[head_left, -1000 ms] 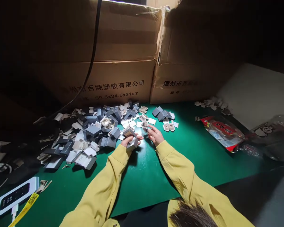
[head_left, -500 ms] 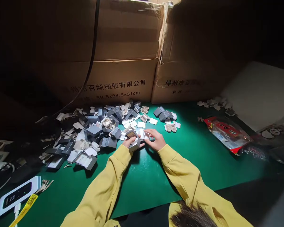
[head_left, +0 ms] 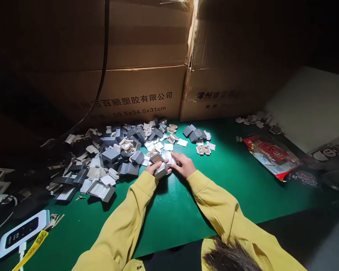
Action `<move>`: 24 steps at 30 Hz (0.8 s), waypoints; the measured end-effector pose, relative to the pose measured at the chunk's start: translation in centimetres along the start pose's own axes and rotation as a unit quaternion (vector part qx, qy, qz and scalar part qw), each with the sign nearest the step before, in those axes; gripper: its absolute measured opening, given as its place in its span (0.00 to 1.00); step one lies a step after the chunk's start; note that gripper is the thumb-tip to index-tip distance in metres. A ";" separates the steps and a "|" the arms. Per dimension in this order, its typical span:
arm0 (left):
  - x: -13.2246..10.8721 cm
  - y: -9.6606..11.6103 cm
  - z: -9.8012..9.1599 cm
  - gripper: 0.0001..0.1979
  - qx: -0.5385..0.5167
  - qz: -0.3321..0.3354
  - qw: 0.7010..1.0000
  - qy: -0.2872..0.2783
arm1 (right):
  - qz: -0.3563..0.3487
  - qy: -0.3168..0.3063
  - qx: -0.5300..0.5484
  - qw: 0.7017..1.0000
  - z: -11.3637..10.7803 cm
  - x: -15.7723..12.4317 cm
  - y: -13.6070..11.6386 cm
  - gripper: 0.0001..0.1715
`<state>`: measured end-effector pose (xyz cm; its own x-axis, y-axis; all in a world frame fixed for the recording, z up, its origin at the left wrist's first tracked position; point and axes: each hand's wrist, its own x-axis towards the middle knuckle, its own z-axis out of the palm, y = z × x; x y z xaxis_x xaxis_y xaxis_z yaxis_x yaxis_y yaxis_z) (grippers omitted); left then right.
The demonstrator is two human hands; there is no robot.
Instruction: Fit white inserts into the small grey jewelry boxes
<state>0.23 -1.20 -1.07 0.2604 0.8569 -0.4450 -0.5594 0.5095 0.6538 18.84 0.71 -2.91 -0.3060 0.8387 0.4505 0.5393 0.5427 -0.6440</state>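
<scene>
My left hand (head_left: 154,169) is closed round a small grey box (head_left: 161,170), tilted, with its framed tan-brown face turned up and my thumb across it. Beside it, my right hand (head_left: 185,165) pinches a white paper piece (head_left: 169,157) between thumb and fingers. This piece meets the box's far right side; whether the two are joined I cannot tell. Just left of my hands lies a heap of grey boxes (head_left: 111,155) mixed with white and beige folded card pieces (head_left: 101,173). Beyond my right hand sits a small group of grey boxes (head_left: 194,133) with beige card inserts (head_left: 203,149).
Large cardboard cartons (head_left: 130,86) wall off the back of the green table (head_left: 175,218). A black cable (head_left: 105,56) hangs at left. A white device (head_left: 23,234) with a plugged cord lies front left. To the right are a red snack bag (head_left: 271,154) and paper scraps (head_left: 257,119).
My right hand has shifted slightly left against the box, and the white piece appears more spread out. The camera view has tilted a little downward.
</scene>
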 end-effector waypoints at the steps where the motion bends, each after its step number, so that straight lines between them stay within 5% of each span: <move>1: -0.1 0.0 0.0 0.13 0.001 -0.001 1.000 -0.001 | -0.001 0.000 0.001 1.000 0.0 0.0 0.0 0.28; 12: -0.3 0.2 -0.3 0.13 -0.002 -0.033 0.998 -0.063 | -0.004 0.006 0.008 1.000 0.2 0.1 -0.6 0.23; 24: -0.3 0.3 0.3 0.17 -0.014 -0.040 0.999 -0.031 | -0.003 0.020 -0.001 1.000 0.0 0.0 -0.8 0.22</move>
<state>0.22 -1.31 -0.52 0.3535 0.8171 -0.4553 -0.5571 0.5749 0.5993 18.40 0.33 -2.41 -0.2778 0.8332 0.4782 0.5393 0.5472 -0.6401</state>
